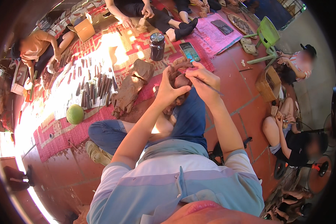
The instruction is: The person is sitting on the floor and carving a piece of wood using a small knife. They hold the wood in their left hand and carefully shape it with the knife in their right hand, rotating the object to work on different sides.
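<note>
Red tile floor [246, 93] below: left hand [167, 89] grips clay figure [179, 80]; right hand [205, 84], touching figure's right side, pinches thin stick [212, 89] angled down-right.

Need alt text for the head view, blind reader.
Seen from above, a seated person's left hand holds a brown clay piece while the right hand works it with a thin stick. Clay pieces line a patterned mat; other people sit around.

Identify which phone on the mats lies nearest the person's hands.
The phone with the lit screen, beside the dark flask; the other dark one lies farther off.
</note>
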`<state>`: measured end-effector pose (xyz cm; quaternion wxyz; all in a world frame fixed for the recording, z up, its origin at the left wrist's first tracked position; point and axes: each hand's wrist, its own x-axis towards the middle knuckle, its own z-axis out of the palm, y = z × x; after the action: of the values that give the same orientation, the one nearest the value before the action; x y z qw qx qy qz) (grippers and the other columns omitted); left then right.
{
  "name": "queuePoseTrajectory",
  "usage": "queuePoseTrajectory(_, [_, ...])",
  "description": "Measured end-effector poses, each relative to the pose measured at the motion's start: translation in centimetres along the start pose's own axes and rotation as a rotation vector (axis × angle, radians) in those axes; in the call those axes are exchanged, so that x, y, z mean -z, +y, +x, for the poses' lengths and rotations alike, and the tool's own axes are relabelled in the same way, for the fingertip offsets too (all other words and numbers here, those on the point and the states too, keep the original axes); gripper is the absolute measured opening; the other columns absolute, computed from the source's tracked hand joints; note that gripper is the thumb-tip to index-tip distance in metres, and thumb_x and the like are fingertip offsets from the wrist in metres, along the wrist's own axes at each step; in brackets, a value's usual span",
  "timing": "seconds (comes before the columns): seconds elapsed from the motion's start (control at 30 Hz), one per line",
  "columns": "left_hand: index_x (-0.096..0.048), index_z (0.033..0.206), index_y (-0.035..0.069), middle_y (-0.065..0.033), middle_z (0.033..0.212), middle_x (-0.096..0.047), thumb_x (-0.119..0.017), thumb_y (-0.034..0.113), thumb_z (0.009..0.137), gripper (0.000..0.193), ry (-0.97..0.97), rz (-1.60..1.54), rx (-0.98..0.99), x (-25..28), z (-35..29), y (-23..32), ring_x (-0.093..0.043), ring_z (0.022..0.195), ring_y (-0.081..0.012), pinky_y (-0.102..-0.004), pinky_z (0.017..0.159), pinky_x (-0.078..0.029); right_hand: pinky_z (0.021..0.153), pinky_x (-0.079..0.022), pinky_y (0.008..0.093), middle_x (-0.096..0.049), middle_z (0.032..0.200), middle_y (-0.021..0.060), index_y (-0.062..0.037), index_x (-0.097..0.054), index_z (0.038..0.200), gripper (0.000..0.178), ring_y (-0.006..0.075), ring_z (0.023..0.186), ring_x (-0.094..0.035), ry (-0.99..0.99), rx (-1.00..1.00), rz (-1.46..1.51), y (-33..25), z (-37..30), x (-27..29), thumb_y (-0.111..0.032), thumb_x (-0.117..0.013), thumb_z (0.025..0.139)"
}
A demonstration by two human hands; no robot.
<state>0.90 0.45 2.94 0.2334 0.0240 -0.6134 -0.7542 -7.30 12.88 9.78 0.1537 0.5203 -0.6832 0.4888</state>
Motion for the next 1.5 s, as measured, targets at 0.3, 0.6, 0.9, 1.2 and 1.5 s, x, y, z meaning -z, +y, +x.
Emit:
queuePoseTrajectory(0.3, [-0.017, 0.133, -0.002, -0.019, 0.13, -0.038, -0.081, 0.018, 0.066, 0.095, -0.019, -0.001, -0.003, 0.0, -0.1, 0.5, -0.041, 0.12, -0.0254, -0.0371, 0.103, -0.033, 0.076, -0.053, 0.0315, -0.067, 0.084, 0.0124, 0.0008, -0.065, 0.082, 0.01, 0.0241, 0.087, -0.066, 0.032, 0.031, 0.04, 0.2, -0.2, -0.2, 0.007, -0.066, 0.074])
queuePoseTrajectory(0.6, [-0.016, 0.134, -0.001, -0.0185, 0.128, -0.039, -0.081, 0.017, 0.067, 0.094, -0.01, 0.034, 0.007, 0.0, -0.3, -0.5, -0.041, 0.12, -0.0241, -0.0361, 0.102, -0.033, 0.082, -0.05, 0.0325, -0.068, 0.083, 0.0087, 0.0029, -0.067, 0.082, 0.008, 0.0228, 0.098, -0.062, 0.087, 0.002, 0.047, 0.3, -0.8, -0.2, 0.007, -0.067, 0.075])
queuePoseTrajectory(0.9, [-0.015, 0.136, -0.001, -0.0178, 0.131, -0.038, -0.083, 0.027, 0.064, 0.103, 0.018, 0.219, -0.04, 1.0, -0.4, -0.8, -0.039, 0.122, -0.026, -0.0377, 0.102, -0.033, 0.081, -0.05, 0.0333, -0.066, 0.079, 0.012, -0.0017, -0.066, 0.08, 0.008, 0.0223, 0.093, -0.065, 0.235, -0.142, 0.037, -0.4, -0.7, -0.5, 0.003, -0.07, 0.074])
queuePoseTrajectory(1.2, [-0.019, 0.134, 0.0, -0.016, 0.131, -0.038, -0.082, 0.023, 0.066, 0.095, -0.1, 0.07, -0.227, 2.1, 1.8, -2.9, -0.037, 0.124, -0.024, -0.0378, 0.104, -0.031, 0.082, -0.05, 0.0302, -0.063, 0.105, 0.0198, 0.0016, -0.066, 0.086, 0.011, 0.0195, 0.097, -0.06, 0.28, -0.097, 0.232, 0.1, 0.5, -0.4, 0.009, -0.065, 0.077])
queuePoseTrajectory(1.5, [-0.017, 0.138, 0.003, -0.0168, 0.129, -0.041, -0.084, 0.013, 0.061, 0.103, -0.08, 0.008, -0.025, 0.7, 0.6, 0.5, -0.037, 0.123, -0.0244, -0.0377, 0.104, -0.03, 0.07, -0.049, 0.0284, -0.066, 0.088, 0.0123, -0.0023, -0.067, 0.083, 0.008, 0.0184, 0.088, -0.064, 0.204, -0.267, 0.095, -0.8, -1.9, 0.6, 0.001, -0.068, 0.076])
